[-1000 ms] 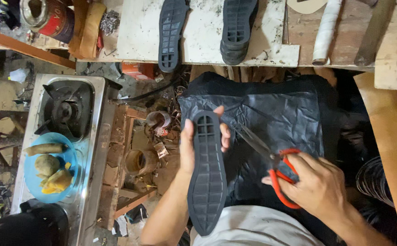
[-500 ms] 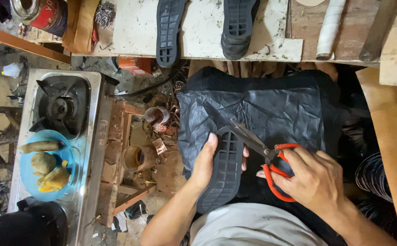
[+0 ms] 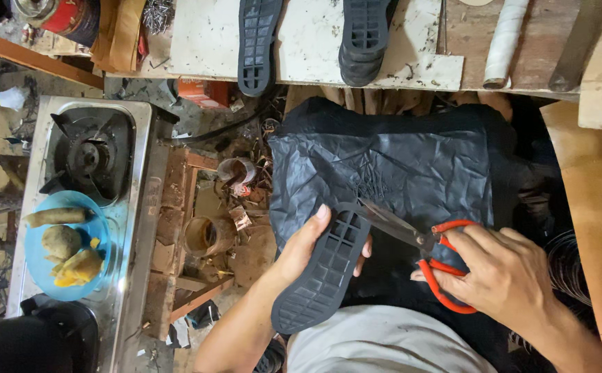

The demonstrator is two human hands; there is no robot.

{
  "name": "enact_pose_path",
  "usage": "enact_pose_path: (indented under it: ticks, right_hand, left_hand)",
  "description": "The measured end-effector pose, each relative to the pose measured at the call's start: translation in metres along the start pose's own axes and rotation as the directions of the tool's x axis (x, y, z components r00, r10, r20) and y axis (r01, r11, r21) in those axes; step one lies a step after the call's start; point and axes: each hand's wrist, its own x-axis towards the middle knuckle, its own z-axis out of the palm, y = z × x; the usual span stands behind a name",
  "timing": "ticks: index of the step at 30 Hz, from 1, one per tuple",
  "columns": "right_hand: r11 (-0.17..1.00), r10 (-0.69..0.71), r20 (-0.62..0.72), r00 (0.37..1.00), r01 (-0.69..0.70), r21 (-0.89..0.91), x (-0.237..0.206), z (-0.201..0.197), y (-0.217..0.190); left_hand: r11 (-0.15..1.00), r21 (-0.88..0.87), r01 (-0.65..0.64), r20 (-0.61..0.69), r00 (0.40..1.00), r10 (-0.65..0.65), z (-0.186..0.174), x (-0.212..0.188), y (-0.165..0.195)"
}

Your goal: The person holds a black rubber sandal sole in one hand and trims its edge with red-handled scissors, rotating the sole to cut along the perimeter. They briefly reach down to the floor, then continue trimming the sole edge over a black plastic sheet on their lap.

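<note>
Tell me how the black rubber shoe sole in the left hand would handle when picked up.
The black ribbed shoe sole probably feels light, since the left hand supports it alone. It likely flexes slightly, being thin. Its gridded tread should resist slipping.

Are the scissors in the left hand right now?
No, the red-handled scissors are in the right hand; the left hand holds the black shoe sole.

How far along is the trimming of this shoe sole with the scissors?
Two black soles already lie on the workbench, though whether they are trimmed I cannot tell. In hand: the left hand holds a black sole over the lap while the right hand works red-handled scissors at its top edge. Most of its rim looks not yet reached.
</note>
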Motion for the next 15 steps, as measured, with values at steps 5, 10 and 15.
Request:
enact_pose_path:
  ticks: [5, 10, 15]
  right_hand:
    - [1.0, 0.0, 0.098, 0.995, -0.003, 0.023, -0.003, 0.002, 0.005]
    - [0.998, 0.032, 0.144, 0.989, -0.038, 0.04, -0.005, -0.004, 0.011]
    - [0.992, 0.078, 0.053, 0.996, -0.083, 0.093, -0.005, 0.001, 0.002]
  left_hand:
    - [0.994, 0.06, 0.088, -0.019, 0.996, -0.087, 0.0, -0.002, 0.0]
    - [0.988, 0.072, 0.137, -0.024, 0.99, -0.136, -0.006, -0.006, 0.002]
    - [0.998, 0.003, -0.069, -0.068, 0.995, 0.069, -0.006, 0.002, -0.006]
